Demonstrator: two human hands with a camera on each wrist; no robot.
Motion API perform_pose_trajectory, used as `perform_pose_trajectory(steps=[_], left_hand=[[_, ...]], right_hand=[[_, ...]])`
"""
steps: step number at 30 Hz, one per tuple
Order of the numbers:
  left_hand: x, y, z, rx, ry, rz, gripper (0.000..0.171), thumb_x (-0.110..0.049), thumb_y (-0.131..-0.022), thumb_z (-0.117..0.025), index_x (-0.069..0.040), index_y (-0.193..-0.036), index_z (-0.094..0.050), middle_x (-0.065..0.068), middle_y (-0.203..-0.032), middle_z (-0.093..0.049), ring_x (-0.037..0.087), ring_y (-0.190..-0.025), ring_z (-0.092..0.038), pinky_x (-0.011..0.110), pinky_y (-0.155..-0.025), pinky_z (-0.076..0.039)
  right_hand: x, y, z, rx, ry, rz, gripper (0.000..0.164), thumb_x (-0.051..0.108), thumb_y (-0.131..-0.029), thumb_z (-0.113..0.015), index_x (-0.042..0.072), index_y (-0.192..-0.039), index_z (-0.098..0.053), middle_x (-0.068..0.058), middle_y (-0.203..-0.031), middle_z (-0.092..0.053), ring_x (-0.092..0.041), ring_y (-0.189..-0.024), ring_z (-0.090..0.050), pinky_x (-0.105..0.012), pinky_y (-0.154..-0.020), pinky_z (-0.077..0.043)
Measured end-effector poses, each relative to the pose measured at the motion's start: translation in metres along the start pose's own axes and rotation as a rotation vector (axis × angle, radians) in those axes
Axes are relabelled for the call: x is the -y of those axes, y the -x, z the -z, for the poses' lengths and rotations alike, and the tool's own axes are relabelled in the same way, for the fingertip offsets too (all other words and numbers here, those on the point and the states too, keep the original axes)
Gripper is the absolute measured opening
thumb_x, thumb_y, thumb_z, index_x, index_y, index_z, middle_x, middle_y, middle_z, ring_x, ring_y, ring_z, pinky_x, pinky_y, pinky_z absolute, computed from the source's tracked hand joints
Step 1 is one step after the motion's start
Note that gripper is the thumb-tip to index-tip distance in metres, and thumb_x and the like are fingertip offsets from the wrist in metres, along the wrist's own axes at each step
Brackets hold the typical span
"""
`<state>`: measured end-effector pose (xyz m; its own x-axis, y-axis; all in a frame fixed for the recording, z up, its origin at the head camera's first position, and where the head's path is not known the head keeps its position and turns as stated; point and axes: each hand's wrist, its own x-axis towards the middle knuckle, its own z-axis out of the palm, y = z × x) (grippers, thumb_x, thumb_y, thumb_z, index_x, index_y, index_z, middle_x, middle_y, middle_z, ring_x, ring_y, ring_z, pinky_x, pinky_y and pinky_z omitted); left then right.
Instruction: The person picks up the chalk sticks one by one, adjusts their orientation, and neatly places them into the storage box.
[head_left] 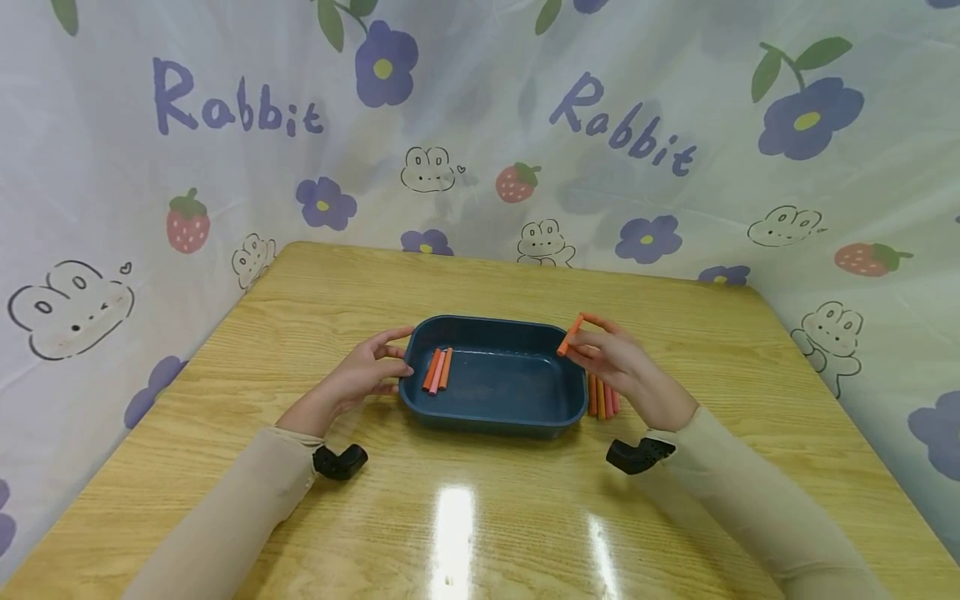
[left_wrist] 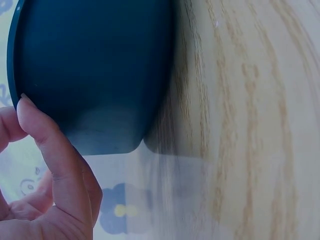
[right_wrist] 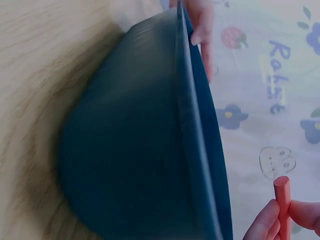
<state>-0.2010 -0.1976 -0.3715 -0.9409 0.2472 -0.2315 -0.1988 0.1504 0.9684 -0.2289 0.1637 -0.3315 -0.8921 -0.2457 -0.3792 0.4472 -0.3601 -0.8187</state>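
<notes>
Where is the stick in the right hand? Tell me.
In the head view, the orange stick is pinched in the right hand, above the right rim of the blue tray.

The head camera looks forward and down over the tabletop (head_left: 480,517), taking in the whole blue tray (head_left: 495,417) at 12 o'clock. Each wrist camera sits very close, low beside the tray's outer wall, left from 9 o'clock, right from 3 o'clock; all three share the tray.

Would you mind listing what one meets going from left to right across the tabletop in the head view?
Left hand → sticks in the tray → bare tray floor → stick held by the right hand → sticks on the table beside the tray.
</notes>
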Motion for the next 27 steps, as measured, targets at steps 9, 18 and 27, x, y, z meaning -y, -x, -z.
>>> perform_pose_trajectory(steps=[9,18,27], left_hand=[[0.000,-0.001,-0.001,-0.021,-0.013,0.012,0.065,-0.001,-0.089,-0.057,-0.016,-0.146,-0.030,0.016,-0.116,-0.041,0.016,-0.078,-0.056,0.029,-0.065,-0.053],[0.000,-0.001,0.000,-0.008,-0.011,0.008,0.065,-0.001,-0.090,-0.056,-0.015,-0.147,-0.029,0.019,-0.118,-0.040,0.015,-0.077,-0.057,0.029,-0.064,-0.053],[0.001,0.000,0.000,-0.006,-0.012,0.004,0.065,-0.002,-0.090,-0.056,-0.015,-0.147,-0.029,0.018,-0.118,-0.040,0.015,-0.078,-0.057,0.029,-0.065,-0.053]], right_hand=[[-0.002,-0.010,-0.023,0.022,0.066,-0.019,0.066,-0.011,-0.091,-0.046,0.012,-0.146,-0.019,-0.013,-0.122,-0.037,-0.034,-0.127,-0.036,-0.034,-0.097,-0.041],[-0.003,-0.022,-0.040,0.024,0.105,-0.052,0.065,-0.011,-0.091,-0.046,0.012,-0.147,-0.022,-0.016,-0.128,-0.037,-0.035,-0.124,-0.040,-0.035,-0.096,-0.041],[-0.002,-0.032,-0.070,0.053,0.187,-0.078,0.062,-0.011,-0.089,-0.049,0.012,-0.144,-0.029,-0.018,-0.128,-0.038,-0.027,-0.099,-0.055,-0.036,-0.094,-0.043]])
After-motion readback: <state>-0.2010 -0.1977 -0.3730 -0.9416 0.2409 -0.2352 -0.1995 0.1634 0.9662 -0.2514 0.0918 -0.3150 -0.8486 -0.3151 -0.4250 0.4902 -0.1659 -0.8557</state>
